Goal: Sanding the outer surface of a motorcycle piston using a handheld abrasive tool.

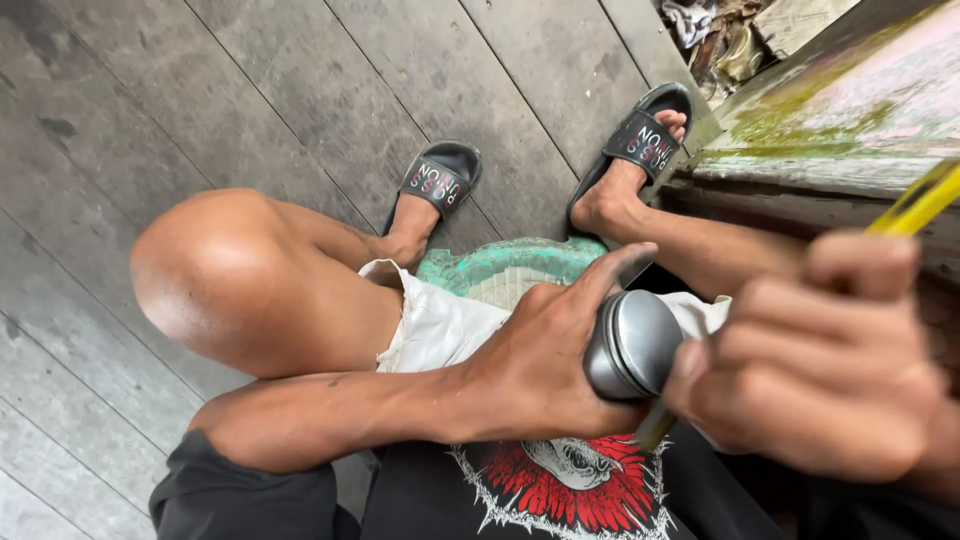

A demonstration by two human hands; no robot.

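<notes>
Keep left hand (535, 365) clamped around the metal can (630, 345) while right hand (810, 365), closed on the yellow-handled tool (915, 205), levers steadily

A rough home porch or workshop: grey plank floor (300, 80), paint-stained wooden bench (850, 120).

Can (632, 345) in left hand (540, 360), right hand (810, 380) just beside, both above lap, sandals (440, 180) ahead.

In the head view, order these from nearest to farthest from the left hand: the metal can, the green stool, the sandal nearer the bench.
1. Metal can: held in the left hand.
2. Green stool: just above the hand.
3. Sandal: upper right, by the bench.
</notes>
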